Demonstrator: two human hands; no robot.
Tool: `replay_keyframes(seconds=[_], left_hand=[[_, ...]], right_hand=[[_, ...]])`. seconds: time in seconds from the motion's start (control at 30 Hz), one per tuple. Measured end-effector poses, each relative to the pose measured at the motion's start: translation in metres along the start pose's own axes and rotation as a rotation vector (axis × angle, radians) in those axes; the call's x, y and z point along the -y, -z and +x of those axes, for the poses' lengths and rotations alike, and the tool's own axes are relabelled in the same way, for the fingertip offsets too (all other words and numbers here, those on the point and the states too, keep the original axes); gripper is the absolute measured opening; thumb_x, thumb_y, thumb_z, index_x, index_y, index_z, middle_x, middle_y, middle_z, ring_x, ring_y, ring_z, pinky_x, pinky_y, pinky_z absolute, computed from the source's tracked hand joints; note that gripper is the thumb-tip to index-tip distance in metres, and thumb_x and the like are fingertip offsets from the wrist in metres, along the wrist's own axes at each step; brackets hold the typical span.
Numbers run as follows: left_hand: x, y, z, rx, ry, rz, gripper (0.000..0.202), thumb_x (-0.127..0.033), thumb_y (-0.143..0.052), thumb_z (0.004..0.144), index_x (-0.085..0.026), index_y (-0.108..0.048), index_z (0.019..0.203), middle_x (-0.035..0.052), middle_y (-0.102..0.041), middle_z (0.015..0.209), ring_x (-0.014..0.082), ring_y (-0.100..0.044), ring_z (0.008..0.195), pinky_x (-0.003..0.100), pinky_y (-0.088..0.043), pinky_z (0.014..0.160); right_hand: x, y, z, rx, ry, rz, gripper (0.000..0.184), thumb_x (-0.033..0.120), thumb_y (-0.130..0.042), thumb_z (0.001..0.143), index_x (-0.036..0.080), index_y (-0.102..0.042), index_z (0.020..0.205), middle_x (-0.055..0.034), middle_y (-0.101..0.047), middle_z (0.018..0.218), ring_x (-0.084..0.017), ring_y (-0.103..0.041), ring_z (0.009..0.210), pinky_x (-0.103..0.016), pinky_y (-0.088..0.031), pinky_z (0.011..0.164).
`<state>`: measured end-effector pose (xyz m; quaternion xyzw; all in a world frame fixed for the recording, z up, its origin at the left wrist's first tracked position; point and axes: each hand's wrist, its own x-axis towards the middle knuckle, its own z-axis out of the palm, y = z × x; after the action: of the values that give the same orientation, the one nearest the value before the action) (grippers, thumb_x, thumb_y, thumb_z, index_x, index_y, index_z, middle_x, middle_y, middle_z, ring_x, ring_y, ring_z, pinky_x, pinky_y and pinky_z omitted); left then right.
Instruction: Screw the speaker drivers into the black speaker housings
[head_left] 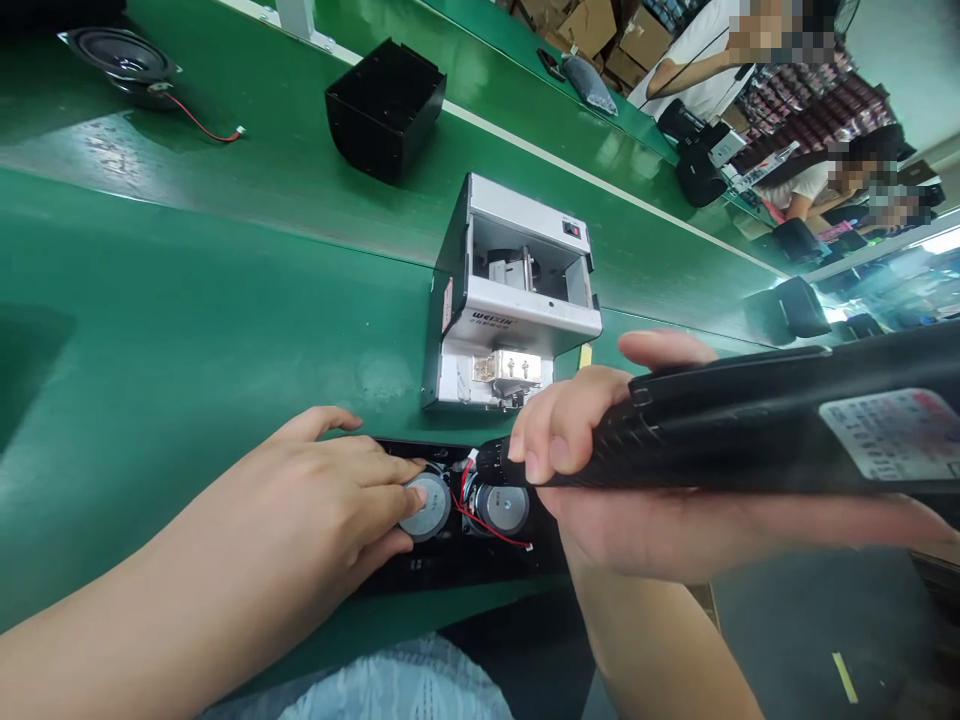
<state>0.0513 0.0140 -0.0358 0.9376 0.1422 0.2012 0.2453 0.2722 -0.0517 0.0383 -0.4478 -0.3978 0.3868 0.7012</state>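
Note:
My left hand (337, 490) rests its fingertips on the silver magnet of a round speaker (424, 506), pressing it into a black speaker housing (457, 570). A second speaker (502, 508) sits beside the first, with a red-and-black wire (491, 522) running across it. My right hand (570, 430) grips a black electric screwdriver (750, 420) lying nearly level. Its dark nose end (495, 462) is just above the second speaker. The tool's bit is hidden from view.
A white automatic screw feeder (517, 290) stands just beyond the housing on the green workbench (225, 300). Farther off are a black open box (384, 108) and a loose speaker (120, 65) with red wire. A co-worker (697, 70) stands at another bench beyond cardboard boxes (592, 30).

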Motion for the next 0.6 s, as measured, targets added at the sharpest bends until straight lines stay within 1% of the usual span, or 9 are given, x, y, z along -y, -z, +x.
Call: replay_keyframes(seconds=[0.1, 0.17, 0.23, 0.3, 0.37, 0.43, 0.5, 0.6], left_hand=[[0.0, 0.001, 0.0, 0.006, 0.008, -0.005, 0.023, -0.028, -0.06, 0.108, -0.03, -0.08, 0.096, -0.0061, -0.087, 0.102, 0.019, -0.078, 0.083, 0.043, -0.041, 0.098], [0.001, 0.001, 0.001, 0.015, 0.001, -0.004, 0.021, -0.029, -0.061, 0.108, -0.03, -0.08, 0.098, -0.0059, -0.087, 0.104, 0.0191, -0.078, 0.084, 0.043, -0.04, 0.098], [0.001, 0.002, 0.002, 0.037, -0.008, -0.001, 0.018, -0.029, -0.063, 0.107, -0.03, -0.08, 0.1, -0.0048, -0.088, 0.105, 0.0198, -0.079, 0.085, 0.043, -0.041, 0.098], [0.001, 0.003, 0.003, 0.067, -0.014, 0.002, 0.016, -0.028, -0.065, 0.106, -0.03, -0.08, 0.101, -0.0037, -0.088, 0.105, 0.0207, -0.079, 0.086, 0.043, -0.042, 0.096], [0.002, 0.003, 0.003, 0.093, -0.017, 0.003, 0.014, -0.026, -0.067, 0.105, -0.029, -0.08, 0.102, -0.0031, -0.088, 0.105, 0.0216, -0.08, 0.088, 0.044, -0.042, 0.093], [0.003, 0.003, 0.003, 0.096, -0.019, 0.002, 0.012, -0.024, -0.069, 0.103, -0.028, -0.081, 0.103, -0.003, -0.087, 0.105, 0.0223, -0.081, 0.09, 0.044, -0.042, 0.091], [0.004, 0.002, 0.002, 0.09, -0.018, 0.003, 0.011, -0.025, -0.07, 0.103, -0.028, -0.081, 0.103, -0.0032, -0.088, 0.107, 0.0227, -0.082, 0.093, 0.044, -0.043, 0.092], [0.007, 0.0, 0.001, 0.082, -0.024, 0.014, 0.012, -0.028, -0.069, 0.105, -0.029, -0.081, 0.103, -0.0041, -0.088, 0.11, 0.0224, -0.082, 0.095, 0.043, -0.043, 0.095]], right_hand=[[0.0, 0.001, -0.003, 0.005, 0.008, 0.003, 0.067, 0.095, -0.068, 0.081, 0.033, -0.085, 0.099, 0.0007, -0.071, 0.054, -0.021, -0.061, 0.045, -0.037, -0.051, 0.048], [0.0, 0.001, -0.007, 0.011, 0.021, -0.005, 0.07, 0.096, -0.067, 0.081, 0.031, -0.085, 0.097, -0.0004, -0.07, 0.056, -0.021, -0.062, 0.046, -0.039, -0.053, 0.051], [-0.002, 0.001, -0.011, 0.066, 0.008, -0.028, 0.071, 0.095, -0.069, 0.081, 0.028, -0.085, 0.093, -0.0023, -0.071, 0.059, -0.023, -0.065, 0.048, -0.043, -0.056, 0.054], [-0.007, 0.0, -0.014, 0.118, 0.019, -0.018, 0.068, 0.092, -0.073, 0.081, 0.026, -0.085, 0.094, -0.003, -0.072, 0.063, -0.024, -0.066, 0.05, -0.044, -0.057, 0.054], [-0.013, -0.003, -0.016, 0.128, 0.05, 0.032, 0.062, 0.087, -0.076, 0.083, 0.027, -0.085, 0.098, -0.002, -0.072, 0.064, -0.023, -0.065, 0.049, -0.042, -0.055, 0.051], [-0.019, -0.007, -0.017, 0.1, 0.077, 0.077, 0.061, 0.086, -0.077, 0.083, 0.028, -0.085, 0.098, -0.0007, -0.069, 0.06, -0.022, -0.062, 0.048, -0.039, -0.052, 0.049], [-0.023, -0.01, -0.017, 0.095, 0.087, 0.093, 0.064, 0.089, -0.077, 0.08, 0.027, -0.085, 0.095, -0.0006, -0.068, 0.058, -0.021, -0.06, 0.047, -0.038, -0.052, 0.048], [-0.03, -0.013, -0.015, 0.117, 0.139, 0.104, 0.071, 0.093, -0.075, 0.078, 0.024, -0.083, 0.094, -0.0017, -0.069, 0.06, -0.021, -0.062, 0.047, -0.037, -0.051, 0.047]])
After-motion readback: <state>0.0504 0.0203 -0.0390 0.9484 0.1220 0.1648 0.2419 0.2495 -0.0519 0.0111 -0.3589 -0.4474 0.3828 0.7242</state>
